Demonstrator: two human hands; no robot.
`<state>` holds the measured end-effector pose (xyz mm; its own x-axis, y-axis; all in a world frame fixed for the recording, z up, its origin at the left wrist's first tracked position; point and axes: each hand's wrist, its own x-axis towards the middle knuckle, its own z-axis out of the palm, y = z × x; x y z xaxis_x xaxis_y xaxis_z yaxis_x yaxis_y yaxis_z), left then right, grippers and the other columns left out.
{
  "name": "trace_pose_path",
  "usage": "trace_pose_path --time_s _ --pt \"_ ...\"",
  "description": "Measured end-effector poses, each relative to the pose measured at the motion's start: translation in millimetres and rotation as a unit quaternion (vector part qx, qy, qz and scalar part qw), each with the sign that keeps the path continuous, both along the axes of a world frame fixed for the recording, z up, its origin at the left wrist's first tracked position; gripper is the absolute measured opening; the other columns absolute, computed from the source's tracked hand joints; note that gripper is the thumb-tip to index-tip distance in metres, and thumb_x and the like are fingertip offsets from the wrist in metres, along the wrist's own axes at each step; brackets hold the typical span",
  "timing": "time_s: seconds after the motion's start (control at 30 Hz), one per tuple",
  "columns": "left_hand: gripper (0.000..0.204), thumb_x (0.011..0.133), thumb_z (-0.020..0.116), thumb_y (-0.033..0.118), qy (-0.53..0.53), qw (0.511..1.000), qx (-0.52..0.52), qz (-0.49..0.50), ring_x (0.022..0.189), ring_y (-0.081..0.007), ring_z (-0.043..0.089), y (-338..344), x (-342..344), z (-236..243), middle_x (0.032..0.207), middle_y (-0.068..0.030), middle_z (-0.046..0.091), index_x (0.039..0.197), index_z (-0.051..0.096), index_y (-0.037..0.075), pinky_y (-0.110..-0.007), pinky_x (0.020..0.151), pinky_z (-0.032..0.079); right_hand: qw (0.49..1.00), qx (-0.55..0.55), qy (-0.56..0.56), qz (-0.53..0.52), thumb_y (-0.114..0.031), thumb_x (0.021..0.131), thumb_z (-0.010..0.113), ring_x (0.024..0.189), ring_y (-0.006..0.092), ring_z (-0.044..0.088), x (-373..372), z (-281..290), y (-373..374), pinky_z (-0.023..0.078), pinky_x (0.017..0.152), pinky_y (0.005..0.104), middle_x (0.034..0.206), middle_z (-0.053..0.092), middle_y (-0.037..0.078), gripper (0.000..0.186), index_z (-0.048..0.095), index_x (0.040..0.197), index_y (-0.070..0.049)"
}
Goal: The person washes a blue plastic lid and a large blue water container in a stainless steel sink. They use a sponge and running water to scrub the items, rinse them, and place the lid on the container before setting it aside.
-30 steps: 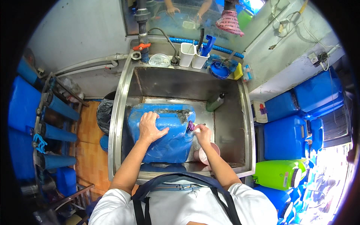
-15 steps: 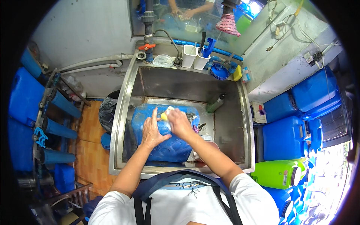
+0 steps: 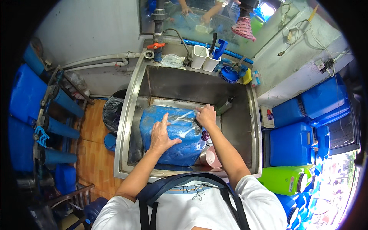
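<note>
A large blue plastic jug [image 3: 174,150] lies on its side in the steel sink [image 3: 237,79], wet and streaked with white suds across its upper face. My left hand [image 3: 160,135] rests flat on the jug's left part, fingers and thumb spread. At the jug's far right end, my right hand [image 3: 207,115] is closed and pressed against its edge. The sponge seen in that hand a moment earlier is hidden under the fingers now. Right of the jug, a pink cup [image 3: 211,157] lies near a purple scrubber-like thing [image 3: 205,135].
A dark green bottle [image 3: 225,106] leans in the sink's far right corner. White holders [image 3: 199,57], a blue lid [image 3: 229,74] and a yellow sponge [image 3: 247,76] line the back ledge. Blue jugs [image 3: 291,140] and a lime-green one [image 3: 281,180] stand right; a black-bagged bin [image 3: 112,111] stands left.
My right hand has moved from the jug's middle to its far right end, leaving suds streaks. My left hand stays on the jug. The view has shifted slightly.
</note>
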<state>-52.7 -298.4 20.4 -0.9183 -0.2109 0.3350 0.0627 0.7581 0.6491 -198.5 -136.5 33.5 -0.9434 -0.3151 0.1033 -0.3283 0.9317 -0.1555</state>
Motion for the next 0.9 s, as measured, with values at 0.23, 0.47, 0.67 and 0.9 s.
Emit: trace_pose_path --time_s 0.23,0.47,0.67,0.9 --pt "0.114 0.046 0.092 0.028 0.005 1.000 -0.015 0.020 0.095 -0.0309 0.057 2.4 -6.0 -2.1 0.100 -0.0086 0.065 0.143 0.034 0.006 -0.043 0.090 0.043 0.964 -0.115 0.010 0.241 -0.013 0.074 0.060 0.094 0.0344 0.054 60.0 -19.4 -21.1 0.046 0.077 0.0447 0.098 0.057 0.018 0.035 0.072 0.107 -0.017" --pt "0.078 0.054 0.085 0.029 0.071 0.991 -0.086 -0.078 0.103 -0.0319 0.054 20.6 14.5 2.2 0.109 -0.0139 0.060 0.121 0.056 0.002 -0.044 0.095 0.041 0.989 -0.062 -0.088 0.101 -0.014 0.081 0.058 0.109 0.0379 0.055 -32.6 -35.5 -16.0 0.046 0.092 0.0463 0.120 0.056 0.020 0.034 0.071 0.111 -0.018" --pt "0.064 0.065 0.080 0.035 -0.083 0.986 -0.065 -0.131 0.116 -0.0350 0.051 30.0 19.3 -19.9 0.117 -0.0191 0.058 0.115 0.060 0.001 -0.046 0.100 0.038 0.738 -0.239 -0.146 0.613 -0.005 0.079 0.056 0.116 0.0378 0.054 40.4 -42.3 -128.1 0.046 0.098 0.0409 0.126 0.058 0.015 0.037 0.070 0.112 -0.015" --pt "0.069 0.062 0.081 0.034 0.015 0.987 -0.110 -0.114 0.115 -0.0309 0.050 30.8 23.4 -10.6 0.119 -0.0128 0.057 0.120 0.059 0.005 -0.046 0.102 0.035 0.822 -0.135 -0.258 0.490 -0.015 0.086 0.053 0.109 0.0350 0.059 -5.3 -42.6 -167.1 0.046 0.096 0.0422 0.115 0.065 0.017 0.034 0.067 0.117 -0.014"
